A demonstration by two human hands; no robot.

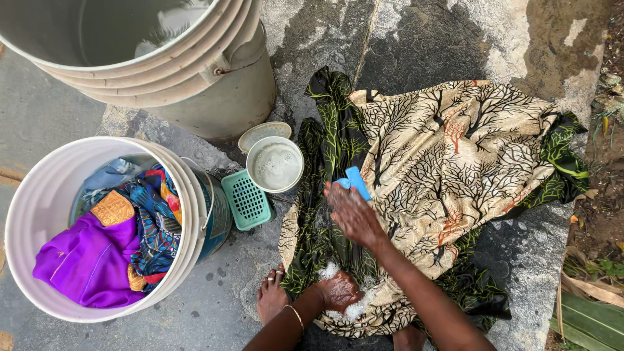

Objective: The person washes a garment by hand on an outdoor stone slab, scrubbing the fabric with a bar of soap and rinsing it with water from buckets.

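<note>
A large cloth (448, 162), beige with a black tree pattern and green-black edges, lies spread on a wet concrete slab. My right hand (352, 211) is over its middle-left, gripping a blue scrub brush (354, 181). My left hand (338, 290) presses down on the cloth's near edge, surrounded by white soap suds. A thin bangle is on my left wrist.
A white bucket (39, 214) at left holds wet purple and multicoloured clothes. A big grey drum (214, 84) with water stands behind it. A small white tub (275, 164), its lid (263, 133) and a green soap tray (246, 199) sit between. My bare foot (271, 296) rests nearby.
</note>
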